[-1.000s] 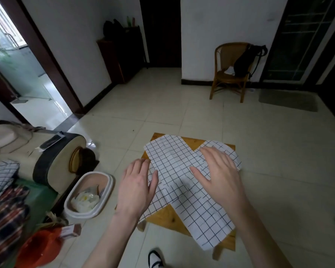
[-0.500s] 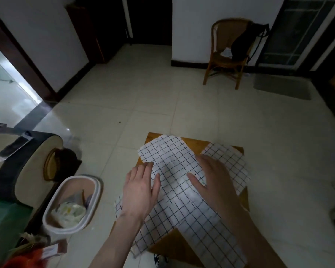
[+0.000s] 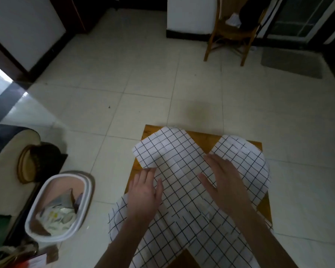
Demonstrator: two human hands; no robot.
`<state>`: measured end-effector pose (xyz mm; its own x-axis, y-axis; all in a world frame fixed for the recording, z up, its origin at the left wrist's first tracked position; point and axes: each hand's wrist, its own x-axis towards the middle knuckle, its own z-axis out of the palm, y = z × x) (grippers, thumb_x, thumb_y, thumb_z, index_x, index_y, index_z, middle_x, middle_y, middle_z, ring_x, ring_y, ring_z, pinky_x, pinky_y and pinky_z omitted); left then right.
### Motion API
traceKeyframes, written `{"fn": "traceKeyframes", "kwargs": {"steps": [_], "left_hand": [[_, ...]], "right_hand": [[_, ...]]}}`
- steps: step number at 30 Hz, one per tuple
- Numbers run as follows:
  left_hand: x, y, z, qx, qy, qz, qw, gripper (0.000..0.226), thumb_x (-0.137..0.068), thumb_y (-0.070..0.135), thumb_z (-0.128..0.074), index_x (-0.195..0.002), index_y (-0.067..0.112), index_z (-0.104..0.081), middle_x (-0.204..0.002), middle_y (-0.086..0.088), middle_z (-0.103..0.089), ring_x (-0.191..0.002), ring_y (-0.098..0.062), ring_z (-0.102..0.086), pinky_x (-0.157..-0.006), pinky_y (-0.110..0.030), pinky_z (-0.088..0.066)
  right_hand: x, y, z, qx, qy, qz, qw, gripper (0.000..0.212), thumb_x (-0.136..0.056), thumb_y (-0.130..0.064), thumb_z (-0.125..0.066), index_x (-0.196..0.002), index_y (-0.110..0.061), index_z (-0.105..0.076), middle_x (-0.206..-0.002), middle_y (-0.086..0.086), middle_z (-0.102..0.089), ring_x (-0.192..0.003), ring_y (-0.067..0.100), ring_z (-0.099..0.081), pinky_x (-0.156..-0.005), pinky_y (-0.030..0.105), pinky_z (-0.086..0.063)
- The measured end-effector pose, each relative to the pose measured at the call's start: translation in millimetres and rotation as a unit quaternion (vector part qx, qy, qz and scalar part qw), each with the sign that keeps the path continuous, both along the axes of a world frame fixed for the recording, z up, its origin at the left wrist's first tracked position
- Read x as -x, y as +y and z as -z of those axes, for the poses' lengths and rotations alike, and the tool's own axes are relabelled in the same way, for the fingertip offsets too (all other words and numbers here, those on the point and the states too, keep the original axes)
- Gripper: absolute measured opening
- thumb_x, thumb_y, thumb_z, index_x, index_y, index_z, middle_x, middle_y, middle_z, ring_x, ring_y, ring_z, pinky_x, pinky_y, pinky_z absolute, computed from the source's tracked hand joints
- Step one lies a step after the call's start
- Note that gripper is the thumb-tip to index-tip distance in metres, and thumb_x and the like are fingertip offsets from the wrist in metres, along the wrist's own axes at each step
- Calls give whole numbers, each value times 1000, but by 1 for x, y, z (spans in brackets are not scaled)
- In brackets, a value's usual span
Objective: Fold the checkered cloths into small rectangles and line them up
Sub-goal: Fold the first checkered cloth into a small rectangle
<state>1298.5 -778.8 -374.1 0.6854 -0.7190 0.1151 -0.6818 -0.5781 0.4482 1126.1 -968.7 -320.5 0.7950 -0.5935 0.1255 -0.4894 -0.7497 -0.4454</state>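
1. Head view, looking down: two white cloths with a thin black grid lie crossed in an X on a small square wooden table [image 3: 207, 137]. One long folded checkered strip [image 3: 168, 157] runs from the table's far left corner toward the near right; the other checkered strip [image 3: 246, 161] runs from the far right toward the near left and hangs off the table's near left edge.
2. The left hand [image 3: 143, 196] lies flat on the cloth at the table's left edge, fingers straight and released, gripping nothing. It seems placed to pin the fabric so it cannot slide off.
3. The right hand [image 3: 223, 180] also rests palm-down, fingers spread and relaxed, near where the strips cross. This looks like smoothing or pressing a crease flat before the next fold.
4. Both strips are far longer than a small rectangle, so I judge the folding unfinished and nothing lined up yet.
5. The overlap is the main obstacle: the strips probably need separating before either folds cleanly.
6. Around: a white oval bin [image 3: 60, 206] holding crumpled rubbish stands on the pale tiled floor [image 3: 143, 78] left of the table, and a wooden chair [image 3: 230, 31] stands well apart by the far wall.
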Motion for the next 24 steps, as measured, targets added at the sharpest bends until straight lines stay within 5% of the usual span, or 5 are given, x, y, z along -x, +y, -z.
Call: {"fn": "traceKeyframes", "kwargs": {"steps": [16,20,24], "left_hand": [[-22,-59,210,-42,42,-2,998,45,-101,36,-54,-138,10,-59,-137,-10,-62,-132,-30,-55,-104,-51,-53],[-27,-67,245,-66,33,-7,997,52,-101,33,-59,-148,13,-53,-155,-10,-51,-151,-31,-37,-118,-54,-41],[-40,-73,272,-94,10,-8,995,64,-105,38,-56,-160,12,-36,-170,-12,-30,-160,-30,-18,-126,-54,-27]], "right_hand": [[-63,-91,227,15,72,-125,989,56,-105,-42,-42,-149,-9,-53,-150,9,-56,-137,28,-52,-119,47,-38],[-86,-113,271,39,81,-173,981,55,-102,-19,-63,-153,-5,-47,-157,13,-50,-141,30,-50,-118,46,-39],[-106,-138,308,64,100,-221,968,59,-102,-14,-60,-157,-6,-41,-164,13,-41,-149,31,-42,-119,48,-39]]}}
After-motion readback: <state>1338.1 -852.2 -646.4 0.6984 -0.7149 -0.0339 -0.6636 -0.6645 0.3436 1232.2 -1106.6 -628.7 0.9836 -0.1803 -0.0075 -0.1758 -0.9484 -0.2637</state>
